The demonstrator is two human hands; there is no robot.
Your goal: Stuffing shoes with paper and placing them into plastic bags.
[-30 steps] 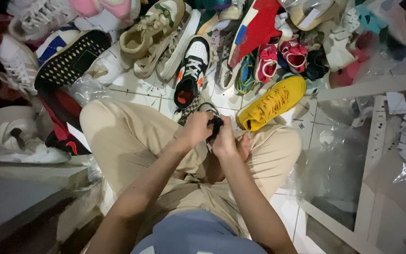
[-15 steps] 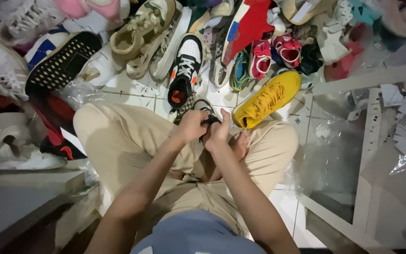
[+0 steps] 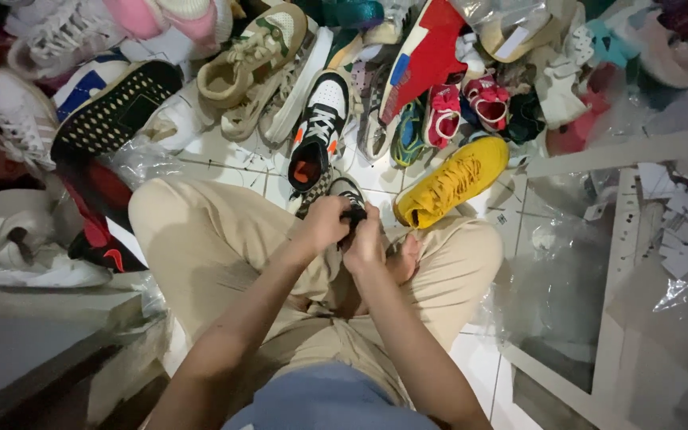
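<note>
I sit cross-legged on a white tiled floor in beige trousers. My left hand [image 3: 326,224] and my right hand [image 3: 365,243] are closed together on a small dark checkered shoe [image 3: 345,191] held over my lap. Both sets of fingers pinch at its black upper part, which they mostly hide. A yellow sneaker [image 3: 449,181] lies just to the right of my hands, by my right knee. A black, white and orange sneaker [image 3: 317,131] lies straight ahead, just beyond the held shoe.
A heap of mixed shoes fills the floor ahead: a beige sneaker [image 3: 250,56], a red shoe [image 3: 428,56], pink child sandals [image 3: 463,107], a black-soled shoe [image 3: 113,103]. White sneakers [image 3: 17,239] lie left. Clear plastic bags [image 3: 555,279] and a white frame [image 3: 611,318] lie right.
Both hands stay on the dark shoe and shift slightly as the fingers work at it. The camera view drifts a little; nothing else moves.
</note>
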